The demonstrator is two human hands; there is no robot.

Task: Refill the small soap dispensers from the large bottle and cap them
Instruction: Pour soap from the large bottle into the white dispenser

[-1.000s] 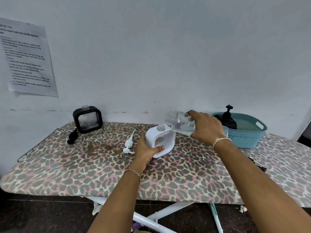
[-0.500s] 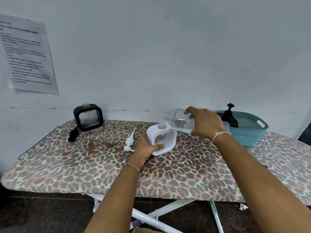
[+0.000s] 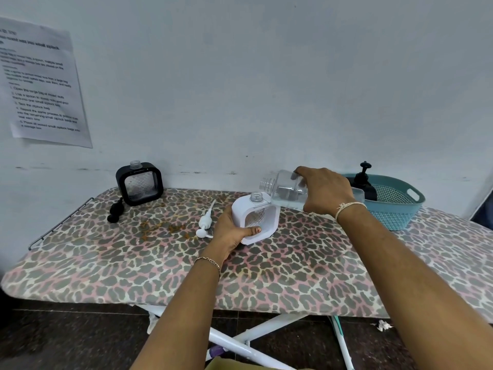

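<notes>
The right hand (image 3: 324, 190) covers the bottle's (image 3: 288, 189) middle, the left hand (image 3: 229, 231) has its fingers behind the white dispenser (image 3: 256, 217), the black dispenser (image 3: 364, 182) at 2 o'clock is half hidden in the basket (image 3: 400, 217), the notice (image 3: 42, 84) at 10 o'clock is blurred and edge-cut, and the tabletop (image 3: 293, 263) runs off at 3 o'clock.

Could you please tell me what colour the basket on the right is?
The basket is teal, clearest in the head view.

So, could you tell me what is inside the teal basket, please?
A black pump dispenser stands in the basket; the right hand and clear bottle hide its left side.
</notes>
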